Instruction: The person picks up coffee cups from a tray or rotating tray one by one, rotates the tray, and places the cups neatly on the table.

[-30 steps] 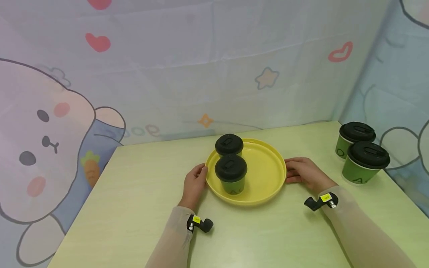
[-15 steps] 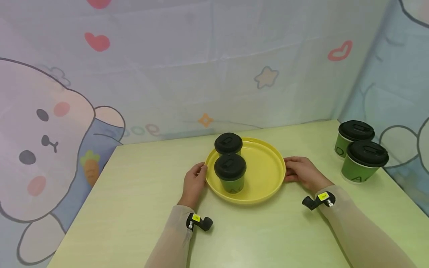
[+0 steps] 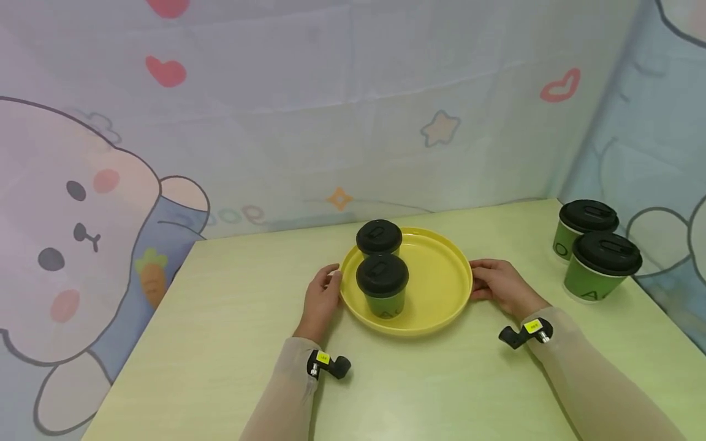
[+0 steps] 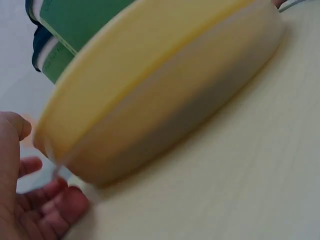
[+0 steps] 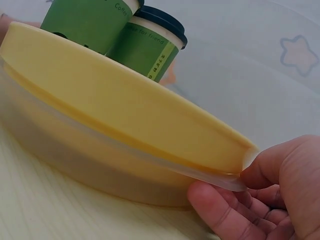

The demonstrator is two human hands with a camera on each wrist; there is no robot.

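Observation:
A round yellow tray [image 3: 436,288] with a raised rim lies between my two hands. Two green paper coffee cups with black lids stand upright on its left half, the front cup [image 3: 384,286] partly covering the back cup [image 3: 379,237]. My left hand [image 3: 320,304] holds the tray's left edge, thumb near the rim and fingers low against the side. On the opposite edge, my right hand [image 3: 506,288] grips the tray; the right wrist view shows the thumb [image 5: 267,167] against its side and fingers curled beneath the edge.
Two more lidded green cups, a rear cup [image 3: 584,226] and a nearer cup [image 3: 601,266], stand at the pale table's [image 3: 231,343] right side. A printed cloth [image 3: 276,122] hangs behind the table, and another covers the right side.

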